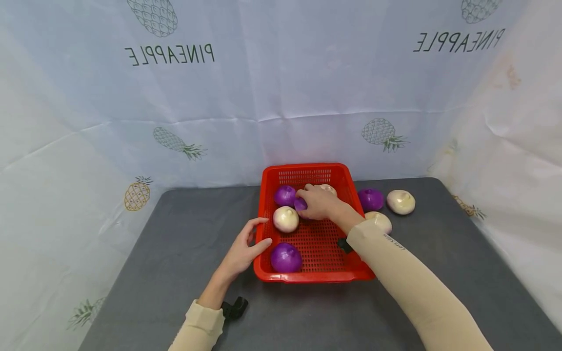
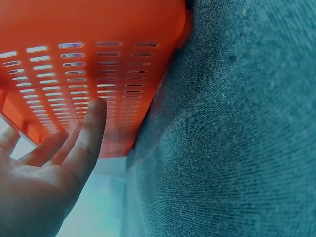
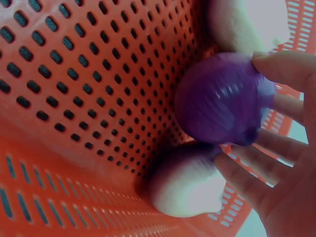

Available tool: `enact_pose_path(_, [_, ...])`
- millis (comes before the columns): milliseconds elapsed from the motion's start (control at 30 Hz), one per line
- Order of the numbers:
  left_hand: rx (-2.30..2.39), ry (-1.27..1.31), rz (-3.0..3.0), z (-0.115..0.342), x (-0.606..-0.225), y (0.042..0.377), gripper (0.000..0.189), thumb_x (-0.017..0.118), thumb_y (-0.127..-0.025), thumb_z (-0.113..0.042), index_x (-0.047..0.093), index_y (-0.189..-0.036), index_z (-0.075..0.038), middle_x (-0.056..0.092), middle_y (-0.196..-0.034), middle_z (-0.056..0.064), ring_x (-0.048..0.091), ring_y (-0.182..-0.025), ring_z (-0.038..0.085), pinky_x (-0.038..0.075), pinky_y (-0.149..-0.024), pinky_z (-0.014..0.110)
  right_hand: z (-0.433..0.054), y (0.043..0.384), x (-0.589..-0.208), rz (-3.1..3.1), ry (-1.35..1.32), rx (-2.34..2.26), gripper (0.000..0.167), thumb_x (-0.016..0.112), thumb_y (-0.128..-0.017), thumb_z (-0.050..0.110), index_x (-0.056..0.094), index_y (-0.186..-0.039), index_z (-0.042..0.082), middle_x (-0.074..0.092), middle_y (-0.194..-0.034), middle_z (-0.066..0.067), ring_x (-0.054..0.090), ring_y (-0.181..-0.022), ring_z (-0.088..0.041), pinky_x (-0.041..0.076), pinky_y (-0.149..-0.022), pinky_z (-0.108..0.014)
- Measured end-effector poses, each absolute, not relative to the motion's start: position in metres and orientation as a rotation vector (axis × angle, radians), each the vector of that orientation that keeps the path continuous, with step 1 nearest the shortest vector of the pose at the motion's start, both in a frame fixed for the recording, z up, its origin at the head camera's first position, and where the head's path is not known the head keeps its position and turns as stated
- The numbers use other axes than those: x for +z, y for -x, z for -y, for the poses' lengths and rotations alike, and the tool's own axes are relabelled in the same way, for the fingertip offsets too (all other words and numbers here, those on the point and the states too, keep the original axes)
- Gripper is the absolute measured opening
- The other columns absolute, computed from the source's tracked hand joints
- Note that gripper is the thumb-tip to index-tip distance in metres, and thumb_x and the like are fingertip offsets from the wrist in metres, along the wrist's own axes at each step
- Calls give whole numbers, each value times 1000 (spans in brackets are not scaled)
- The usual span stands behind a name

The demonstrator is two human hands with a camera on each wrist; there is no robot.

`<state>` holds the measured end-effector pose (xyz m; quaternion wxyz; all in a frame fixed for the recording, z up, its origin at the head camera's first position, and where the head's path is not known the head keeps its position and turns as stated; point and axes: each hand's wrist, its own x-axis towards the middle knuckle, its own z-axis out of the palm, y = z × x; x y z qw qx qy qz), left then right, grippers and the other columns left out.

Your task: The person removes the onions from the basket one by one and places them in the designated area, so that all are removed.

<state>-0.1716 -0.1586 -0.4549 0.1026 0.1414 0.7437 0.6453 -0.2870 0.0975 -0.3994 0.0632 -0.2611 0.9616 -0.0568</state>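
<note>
My right hand (image 1: 318, 202) reaches into the red basket (image 1: 313, 277) and grips a purple onion (image 3: 217, 98) between thumb and fingers. In the right wrist view, a pale onion (image 3: 190, 185) lies on either side of it. Also inside the basket are a purple onion (image 1: 285, 195) at the back left, a white onion (image 1: 285, 219) at the left side and a purple onion (image 1: 286, 257) at the front left. A white onion (image 1: 328, 188) is partly hidden behind my right hand. My left hand (image 1: 241, 248) is at the basket's left rim, fingers spread and holding nothing.
Right of the basket, a purple onion (image 1: 371, 199) and two white onions (image 1: 401, 202) lie on the dark grey table (image 1: 193, 234). A white cloth printed with pineapples (image 1: 281, 87) hangs behind the table's back edge and along the sides.
</note>
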Motion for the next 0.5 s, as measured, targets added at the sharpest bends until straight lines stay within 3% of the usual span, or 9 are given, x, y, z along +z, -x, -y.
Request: enact_pose_path(500, [1906,-414,-2190,160,-454,172,58,67,-98,-19,39,-148,-7,51,-139,26,62,-115,41,61,-83,43,-97,284,-405,-2827,840,-202,50,74,-91,33,62,-137,15,54,-130,-17,54,-117,-38,51,-94,-49])
